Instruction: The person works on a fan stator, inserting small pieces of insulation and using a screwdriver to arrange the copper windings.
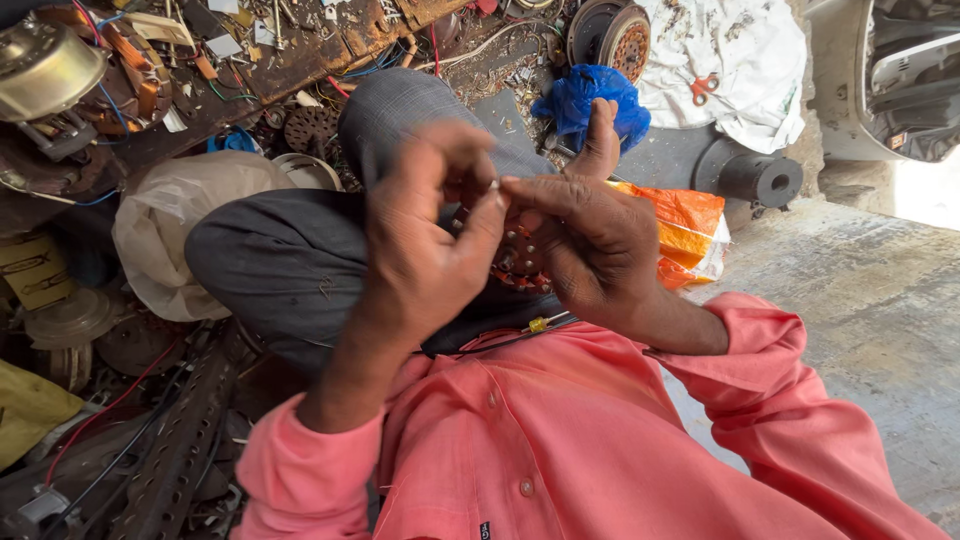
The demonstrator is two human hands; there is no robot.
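Shirt: pink, nearest the camera.
Left hand: fingers pinched on something too small to tell.
Right hand: fingers curled around a round reddish wound part, held over the grey-trousered knee.
Behind: orange bag, blue bag.

left hand, right hand, pinching red wound coil over lap

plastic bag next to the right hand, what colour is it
Orange, with a white edge; the bag shows in the head view.

Head-worn view, steeply downward (close over lap)
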